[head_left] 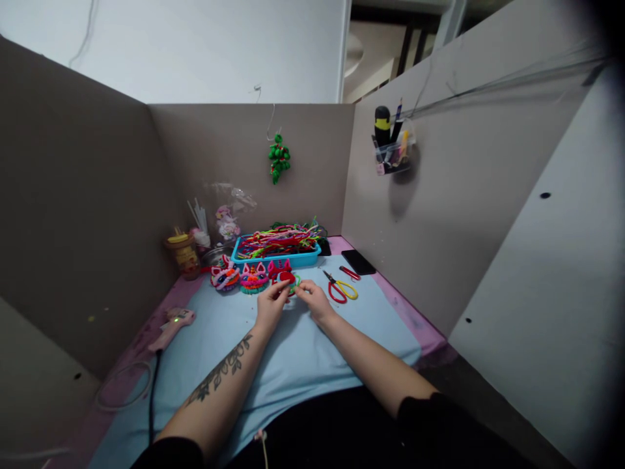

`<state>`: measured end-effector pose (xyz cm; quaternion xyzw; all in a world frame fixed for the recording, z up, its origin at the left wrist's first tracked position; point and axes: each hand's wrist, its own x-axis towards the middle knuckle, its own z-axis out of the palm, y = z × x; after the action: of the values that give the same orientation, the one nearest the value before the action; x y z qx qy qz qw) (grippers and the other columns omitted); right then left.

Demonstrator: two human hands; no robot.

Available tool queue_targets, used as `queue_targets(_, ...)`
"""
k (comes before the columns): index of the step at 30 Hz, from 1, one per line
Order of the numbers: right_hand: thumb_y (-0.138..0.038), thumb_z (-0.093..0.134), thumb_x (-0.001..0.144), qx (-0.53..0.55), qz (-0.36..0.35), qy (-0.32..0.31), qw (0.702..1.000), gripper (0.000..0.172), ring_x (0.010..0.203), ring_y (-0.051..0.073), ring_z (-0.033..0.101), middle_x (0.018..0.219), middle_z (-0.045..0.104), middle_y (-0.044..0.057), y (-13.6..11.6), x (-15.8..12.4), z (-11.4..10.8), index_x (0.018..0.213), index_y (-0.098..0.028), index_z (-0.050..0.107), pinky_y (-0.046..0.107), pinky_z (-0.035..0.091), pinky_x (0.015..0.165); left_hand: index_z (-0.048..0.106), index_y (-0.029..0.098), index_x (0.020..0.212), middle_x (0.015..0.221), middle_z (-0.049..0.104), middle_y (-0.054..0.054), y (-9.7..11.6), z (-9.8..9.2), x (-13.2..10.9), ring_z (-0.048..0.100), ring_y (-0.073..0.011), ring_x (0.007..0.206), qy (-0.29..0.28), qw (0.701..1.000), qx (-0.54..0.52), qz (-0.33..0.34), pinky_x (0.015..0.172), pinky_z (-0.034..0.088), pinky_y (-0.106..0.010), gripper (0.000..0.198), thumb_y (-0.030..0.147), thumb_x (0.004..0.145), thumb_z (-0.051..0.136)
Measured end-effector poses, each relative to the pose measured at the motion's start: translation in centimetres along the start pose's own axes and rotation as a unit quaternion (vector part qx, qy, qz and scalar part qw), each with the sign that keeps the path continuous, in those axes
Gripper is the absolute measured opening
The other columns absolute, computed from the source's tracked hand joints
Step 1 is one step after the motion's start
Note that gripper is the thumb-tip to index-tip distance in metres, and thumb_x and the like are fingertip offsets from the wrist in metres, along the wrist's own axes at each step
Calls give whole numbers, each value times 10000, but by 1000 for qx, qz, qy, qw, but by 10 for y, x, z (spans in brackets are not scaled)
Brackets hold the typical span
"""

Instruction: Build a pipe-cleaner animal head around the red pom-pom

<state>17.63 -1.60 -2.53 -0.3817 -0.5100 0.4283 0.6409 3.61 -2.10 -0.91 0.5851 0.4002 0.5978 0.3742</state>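
Red and green, a small fuzzy piece (286, 277) sits at the fingertips of both hands. Thumb and fingers of the left hand (273, 298) are pinched nearly together on its lower red side; those of the right hand (313, 298) close on its green edge, though the exact contact is too small to tell. Beneath the fingers spreads a pale blue cloth (215, 342). Just to their right lie metal scissors with one red and one yellow handle (334, 282). Left of them stands a pink, orange and teal fuzzy animal head (254, 281). Beyond the fingertips rests a bright blue plastic tray (299, 262), heaped with multicoloured fuzzy stems (280, 241). Farther off, above them, hangs a green beaded-looking cluster (278, 158).
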Motion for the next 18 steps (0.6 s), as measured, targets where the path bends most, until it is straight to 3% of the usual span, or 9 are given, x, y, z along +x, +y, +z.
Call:
queue_targets(5, -348, 731, 635, 37, 25, 10, 999, 291, 648, 130, 460, 629, 472, -34, 0, 4, 0, 507, -198, 516, 276, 391, 681, 750, 162, 934, 763, 718, -48, 1, 2, -1, 588, -124, 551, -7, 1000, -15, -17, 550, 478, -248, 290, 322, 695, 716)
queue_targets(9, -432, 659, 686, 76, 48, 31, 995, 244, 590, 115, 447, 637, 494, -39, -3, 12, -8, 643, -215, 555, 253, 374, 595, 722, 130, 999, 628, 672, -22, -1, 2, 3, 532, -102, 490, 25, 998, -37, -46, 473, 406, -217, 366, 356, 712, 699)
queue_targets(14, -442, 701, 668, 58, 44, 12, 997, 275, 716, 139, 530, 800, 604, 6, -5, 9, -11, 809, -209, 660, 258, 403, 647, 698, 116, 1049, 617, 665, -26, -5, -1, 7, 540, -107, 491, 34, 996, -52, -66, 419, 328, -198, 443, 393, 704, 708)
queue_targets(18, -359, 746, 641, -85, -34, 15, 996, 268, 953, 198, 556, 1010, 608, 41, 1, 2, -4, 858, -218, 679, 292, 433, 765, 693, 142, 1075, 819, 722, -78, -4, -1, 4, 637, -148, 639, -7, 996, -57, -62, 466, 397, -197, 448, 411, 718, 702)
